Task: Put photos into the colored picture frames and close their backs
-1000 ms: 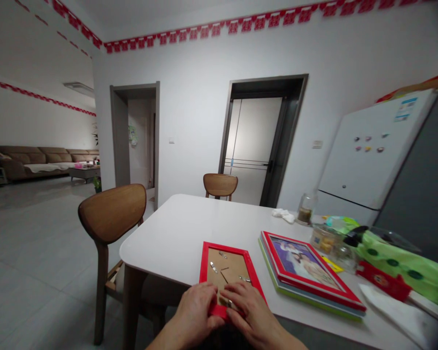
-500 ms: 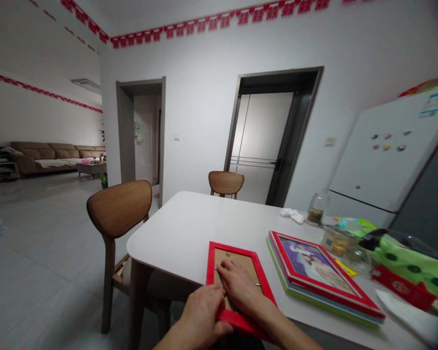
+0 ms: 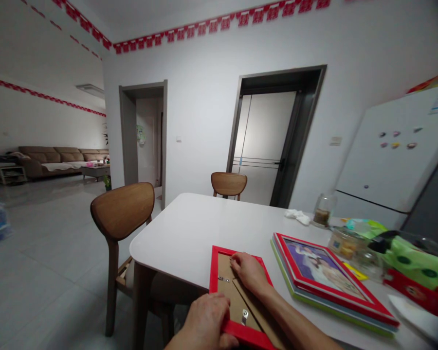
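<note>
Now the right hand (image 3: pixel 251 272) has moved to the far end of the red-rimmed, brown-backed picture frame (image 3: pixel 214 272), fingers bent, their grip unclear; the left hand (image 3: pixel 207 316) pinches its near rim at the white surface's (image 3: pixel 200 221) edge.

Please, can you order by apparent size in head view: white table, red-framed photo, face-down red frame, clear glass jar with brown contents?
1. White table
2. Red-framed photo
3. Face-down red frame, by its visible part
4. Glass jar with brown contents
</note>
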{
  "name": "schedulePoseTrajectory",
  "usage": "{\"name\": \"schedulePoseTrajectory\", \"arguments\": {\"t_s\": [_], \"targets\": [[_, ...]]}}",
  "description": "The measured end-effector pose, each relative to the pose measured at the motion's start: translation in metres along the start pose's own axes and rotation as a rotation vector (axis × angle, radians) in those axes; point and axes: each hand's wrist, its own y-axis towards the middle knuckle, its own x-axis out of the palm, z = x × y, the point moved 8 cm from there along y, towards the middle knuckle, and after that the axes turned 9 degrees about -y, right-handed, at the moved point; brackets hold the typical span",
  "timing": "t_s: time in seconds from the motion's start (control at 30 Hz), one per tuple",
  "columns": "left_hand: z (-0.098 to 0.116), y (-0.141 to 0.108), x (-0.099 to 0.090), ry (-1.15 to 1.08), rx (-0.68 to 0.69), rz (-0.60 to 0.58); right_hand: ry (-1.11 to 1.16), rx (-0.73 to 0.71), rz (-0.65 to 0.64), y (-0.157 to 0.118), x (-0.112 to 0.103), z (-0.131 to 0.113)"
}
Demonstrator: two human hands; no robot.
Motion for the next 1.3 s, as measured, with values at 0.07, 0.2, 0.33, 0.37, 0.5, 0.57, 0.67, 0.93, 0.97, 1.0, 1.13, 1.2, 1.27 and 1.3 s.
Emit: {"name": "schedulePoseTrajectory", "arguments": {"t_s": [0.07,0.2,0.33,0.37,0.5,0.57,0.67,0.93,0.97,1.0,1.13,1.2,1.27,1.3], "targets": [[-0.001,0.0,0.002,0.001,-0.001,-0.008,-0.013,0.058,0.001,0.009,0.005,0.007],[-0.002,0.001,0.005,-0.001,-0.014,-0.007,-0.026,0.158,0.014,0.02,0.011,0.017],[-0.003,0.0,0.006,-0.011,-0.026,0.005,-0.003,0.204,0.049,0.025,0.013,0.024],[-0.004,-0.001,0.006,-0.017,-0.028,0.005,0.012,0.212,0.058,0.026,0.013,0.026],[-0.008,-0.001,0.009,-0.022,-0.04,-0.023,0.135,0.213,0.09,0.026,0.006,0.035],[-0.003,0.002,0.014,-0.007,-0.014,-0.058,0.22,0.198,0.107,0.022,-0.001,0.041],[0.011,0.01,0.03,0.025,0.047,-0.111,0.323,0.186,0.127,0.01,-0.012,0.052],[0.026,0.026,0.039,-0.054,0.081,-0.064,1.005,0.493,0.181,-0.043,-0.017,0.108],[0.028,0.025,0.028,-0.096,0.084,-0.002,1.104,0.538,0.207,-0.051,-0.017,0.11],[0.031,0.024,0.014,-0.154,0.093,0.078,1.197,0.561,0.22,-0.058,-0.016,0.107],[0.042,0.022,-0.041,-0.629,0.106,0.45,1.514,0.531,-0.044,-0.08,0.005,0.043],[0.043,0.026,-0.05,-0.931,0.066,0.557,1.704,0.502,-0.213,-0.088,0.015,-0.001],[0.047,0.035,-0.052,-1.183,0.055,0.603,1.876,0.456,-0.143,-0.088,0.006,-0.023],[0.05,0.041,-0.052,-1.284,0.071,0.605,1.933,0.44,-0.084,-0.086,-0.002,-0.024]]}}
